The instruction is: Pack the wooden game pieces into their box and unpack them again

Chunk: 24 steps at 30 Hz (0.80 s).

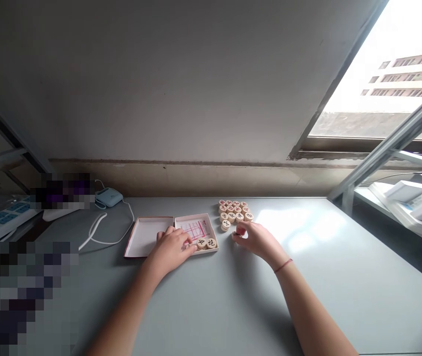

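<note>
My right hand (254, 237) pinches a wooden Chinese chess piece (236, 234) with dark lettering, held low at the grey table. Just beyond it stand several round pieces in rows, with red-lettered pieces (230, 208) at the back and black-lettered pieces (232, 216) in front. One black-lettered piece (226, 225) begins a nearer row. Over the shallow open box (214, 228), my left hand (172, 245) rests with its fingers apart, index and thumb near the front left corner. Two black-lettered pieces (206, 243) lie inside along the front wall; my hand hides part of that row.
The box lid (147, 232) lies open on the left. Behind it are a light blue device (109, 197), a white cable (111, 242) and power strips (1, 217). A wall borders the table's back, with metal frame bars (392, 138) and a shelf on the right.
</note>
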### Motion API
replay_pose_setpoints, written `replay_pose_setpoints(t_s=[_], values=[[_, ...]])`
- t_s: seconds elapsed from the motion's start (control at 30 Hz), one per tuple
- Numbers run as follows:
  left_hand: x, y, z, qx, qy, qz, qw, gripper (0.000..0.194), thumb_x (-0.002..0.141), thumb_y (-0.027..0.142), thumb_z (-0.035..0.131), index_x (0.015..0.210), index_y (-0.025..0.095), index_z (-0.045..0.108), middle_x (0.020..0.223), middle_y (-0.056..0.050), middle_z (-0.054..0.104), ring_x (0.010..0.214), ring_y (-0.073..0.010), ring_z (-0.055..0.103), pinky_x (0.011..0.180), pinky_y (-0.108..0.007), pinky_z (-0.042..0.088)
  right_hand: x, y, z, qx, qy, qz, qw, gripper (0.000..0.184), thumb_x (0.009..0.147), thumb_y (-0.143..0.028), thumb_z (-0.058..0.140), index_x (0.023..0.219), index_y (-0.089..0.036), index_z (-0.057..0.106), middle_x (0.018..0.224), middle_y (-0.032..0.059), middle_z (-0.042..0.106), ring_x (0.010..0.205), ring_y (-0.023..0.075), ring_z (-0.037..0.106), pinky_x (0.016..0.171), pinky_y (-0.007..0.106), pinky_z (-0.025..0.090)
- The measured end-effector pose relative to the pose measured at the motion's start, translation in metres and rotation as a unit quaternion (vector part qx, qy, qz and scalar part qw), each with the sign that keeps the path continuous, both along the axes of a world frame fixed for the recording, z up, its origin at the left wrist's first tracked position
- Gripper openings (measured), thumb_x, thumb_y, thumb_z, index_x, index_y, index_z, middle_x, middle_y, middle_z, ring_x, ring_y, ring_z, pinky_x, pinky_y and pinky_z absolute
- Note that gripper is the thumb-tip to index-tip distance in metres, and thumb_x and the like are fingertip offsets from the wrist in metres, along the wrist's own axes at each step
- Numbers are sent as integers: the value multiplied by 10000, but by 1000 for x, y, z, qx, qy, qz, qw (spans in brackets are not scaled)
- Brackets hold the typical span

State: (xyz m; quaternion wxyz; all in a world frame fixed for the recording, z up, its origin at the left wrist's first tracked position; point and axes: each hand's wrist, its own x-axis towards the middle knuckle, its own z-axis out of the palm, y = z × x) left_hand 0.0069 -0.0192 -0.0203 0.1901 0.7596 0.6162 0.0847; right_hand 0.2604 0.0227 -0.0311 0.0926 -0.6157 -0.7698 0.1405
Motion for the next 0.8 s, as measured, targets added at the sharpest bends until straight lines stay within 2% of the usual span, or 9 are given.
replay_pose_setpoints(t_s=[0.27,0.5,0.6,0.67,0.73,0.8], values=[[1,0,-5,26,14,-4,1000,249,886,349,451,840,244,671,1013,-50,675,1057,-269,512,847,-392,358,-4,6,-14,53,25,-17,998,110,843,-262,513,847,-216,613,851,36,680,694,161,598,553,233,352],[-1,-1,-4,31,-36,-14,999,175,848,306,475,777,234,618,875,-30,697,984,-258,548,833,-383,369,-2,8,-18,127,71,-22,989,191,871,-360,486,787,-226,592,697,12,644,560,149,557,498,231,352],[0,0,-4,40,-62,-13,997,157,856,293,469,778,228,589,872,-18,697,972,-238,576,855,-380,371,-7,6,-15,167,121,22,978,210,901,-349,456,791,-222,583,709,15,636,563,139,549,529,237,390],[3,1,-3,75,-90,1,993,154,870,291,461,782,222,566,881,-10,689,930,-215,597,864,-378,378,-17,1,-13,194,165,73,964,174,904,-323,466,849,-218,594,754,24,637,578,130,547,565,242,425],[8,1,-1,101,-146,11,984,144,878,299,465,792,219,548,875,-5,677,872,-190,611,846,-353,406,-30,-7,-11,210,203,129,948,138,882,-303,519,944,-212,600,841,41,645,582,120,544,581,243,454],[14,0,0,92,-229,12,969,132,878,319,481,817,220,543,858,-6,667,831,-172,618,797,-310,443,-44,-16,-11,216,227,185,931,178,847,-272,572,1013,-214,594,941,57,648,593,112,554,582,241,477]])
